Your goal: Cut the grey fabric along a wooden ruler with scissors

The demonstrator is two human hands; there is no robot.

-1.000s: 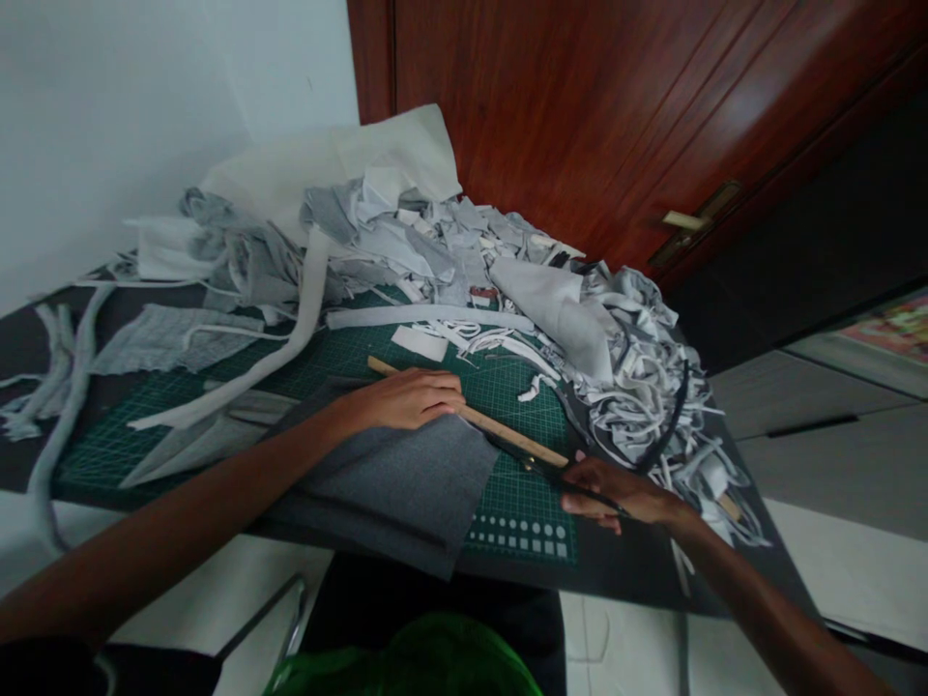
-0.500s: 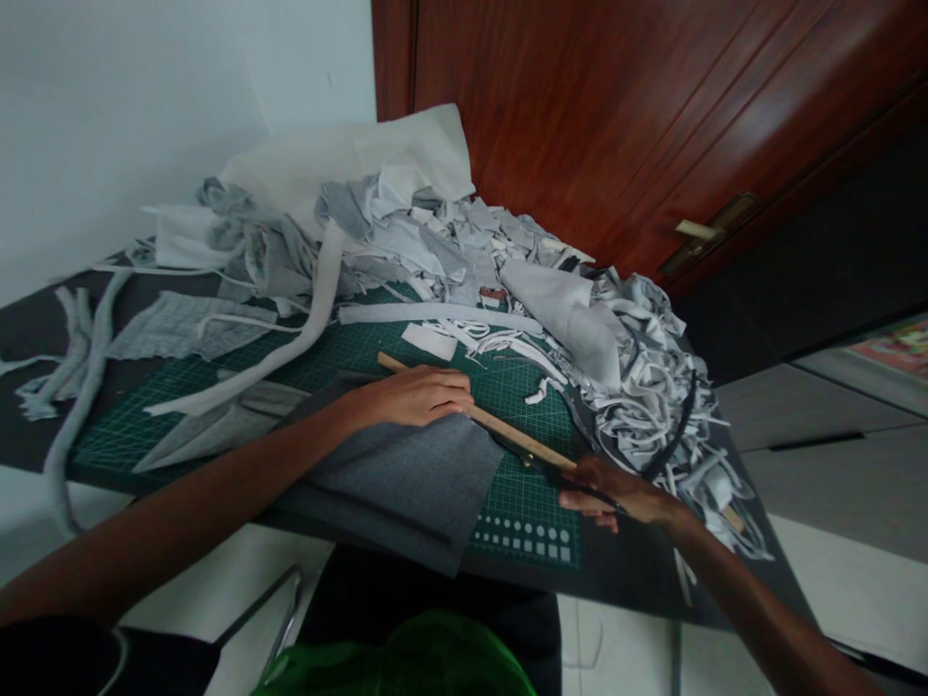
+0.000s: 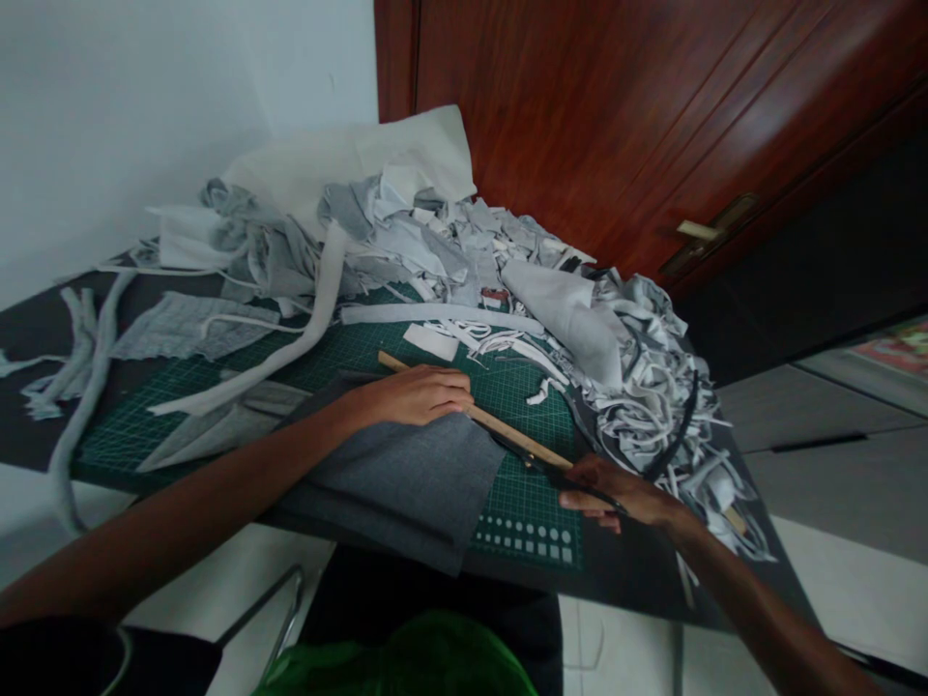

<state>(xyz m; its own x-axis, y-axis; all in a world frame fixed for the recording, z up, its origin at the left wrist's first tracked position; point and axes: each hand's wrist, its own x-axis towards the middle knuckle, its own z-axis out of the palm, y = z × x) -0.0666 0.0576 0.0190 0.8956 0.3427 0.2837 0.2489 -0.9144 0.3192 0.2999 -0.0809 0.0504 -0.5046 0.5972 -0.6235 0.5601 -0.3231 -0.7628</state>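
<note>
My left hand [image 3: 426, 394] is closed over a wooden ruler [image 3: 518, 434], its fingertips curled at the edge of a dark grey cloth [image 3: 413, 483]. The cloth lies flat on a green cutting mat [image 3: 547, 416], with its near edge hanging past the table front. In my right hand [image 3: 623, 488] is a pair of black-handled scissors [image 3: 533, 461]. Its blades point left along the ruler's near side, at the cloth's right part. The ruler's right end runs beneath my right hand; whether those fingers touch it I cannot tell.
A heap of grey and white cloth scraps [image 3: 449, 246] covers the back of the table, with thin offcut strips [image 3: 645, 416] at the right. Long pale strips [image 3: 268, 362] lie across the mat's left. Behind stand a wooden door [image 3: 565, 116] and a white wall [image 3: 145, 106].
Almost nothing differs. The view has shifted very slightly; both hands, the ruler, the scissors and the cloth keep their places.
</note>
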